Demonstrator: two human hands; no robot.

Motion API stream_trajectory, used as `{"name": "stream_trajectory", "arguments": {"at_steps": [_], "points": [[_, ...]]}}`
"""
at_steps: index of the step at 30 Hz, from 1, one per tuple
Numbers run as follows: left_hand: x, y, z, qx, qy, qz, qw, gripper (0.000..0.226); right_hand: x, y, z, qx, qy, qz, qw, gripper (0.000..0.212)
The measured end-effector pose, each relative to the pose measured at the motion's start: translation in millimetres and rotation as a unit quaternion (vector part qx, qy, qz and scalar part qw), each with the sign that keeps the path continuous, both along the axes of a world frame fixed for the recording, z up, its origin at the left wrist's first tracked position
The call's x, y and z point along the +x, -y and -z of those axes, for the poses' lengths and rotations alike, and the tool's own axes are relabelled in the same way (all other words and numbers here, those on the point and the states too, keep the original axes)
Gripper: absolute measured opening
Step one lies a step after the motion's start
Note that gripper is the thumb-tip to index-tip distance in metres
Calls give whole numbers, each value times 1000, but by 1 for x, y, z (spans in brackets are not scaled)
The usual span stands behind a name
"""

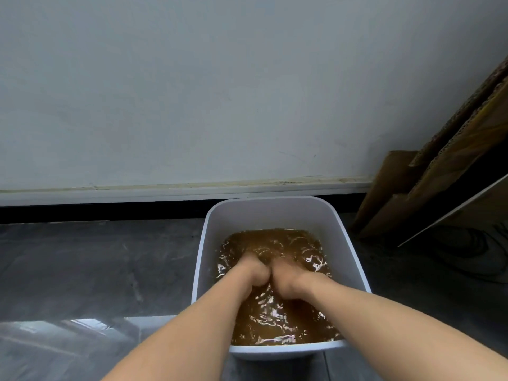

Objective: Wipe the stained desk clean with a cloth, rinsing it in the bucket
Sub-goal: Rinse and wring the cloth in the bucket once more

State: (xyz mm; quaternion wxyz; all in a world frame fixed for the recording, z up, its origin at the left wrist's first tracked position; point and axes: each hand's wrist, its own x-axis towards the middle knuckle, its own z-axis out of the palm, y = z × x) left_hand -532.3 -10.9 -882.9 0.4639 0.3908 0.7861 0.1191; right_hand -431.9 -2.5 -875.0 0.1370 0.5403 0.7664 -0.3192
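Since the fingers (250,259) of both hands dip under murky brown water (275,323), I cannot tell whether they are clamped on the cloth or just bunched. The left hand (254,272) and right hand (287,273) press knuckle to knuckle, a hold that suits scrubbing, so the cloth is probably hidden between them. The white bucket (264,213) stands low on the dark floor (96,270) near the wall (192,92), letting both arms reach in from above, with cardboard (439,182) leaning to the right and no worktop in sight.
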Motion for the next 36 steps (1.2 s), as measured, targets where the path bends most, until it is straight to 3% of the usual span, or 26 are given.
{"name": "stream_trajectory", "arguments": {"at_steps": [2, 4, 8, 12, 15, 20, 22, 26, 28, 31, 33, 35, 36], "points": [[-3, -4, -6, -70, 150, -87, 982, 29, -2, 1, 0, -41, -76, 69, 994, 34], [-5, -5, -9, -111, 223, -160, 955, 27, -4, 1, 0, -105, -167, 175, 965, 28], [-3, -5, -4, -51, 218, -222, 949, 36, -18, 1, 0, -37, -223, 322, 919, 47], [-4, -5, -5, 11, 272, -311, 911, 28, -25, 13, -12, 70, -240, 323, 913, 29], [-2, 1, -19, -22, 309, -289, 906, 40, -21, 19, -16, 119, -250, 290, 916, 27], [1, 7, -27, -70, 309, -169, 933, 46, -5, -6, -6, 111, -227, 335, 908, 33], [0, 5, -28, -75, 323, -165, 929, 44, 2, -15, -2, 115, -176, 302, 930, 34], [0, 1, -14, -28, 262, -188, 946, 33, 6, -14, 2, 82, -75, 168, 979, 29], [4, -2, -5, 23, 173, -167, 970, 19, 8, -11, 2, 70, -26, 94, 993, 43], [7, 0, 2, 36, 35, -78, 996, 49, 5, -8, 4, 1, 16, 42, 999, 77], [6, 2, 1, 15, -23, -10, 1000, 53, 0, -8, 8, -35, -20, 58, 997, 58], [3, 3, 1, -1, -20, 28, 999, 39, -4, -6, 9, -58, -87, 138, 985, 27], [2, 2, 1, -6, -12, 34, 999, 34, -5, -4, 8, -66, -120, 181, 974, 21]]}}
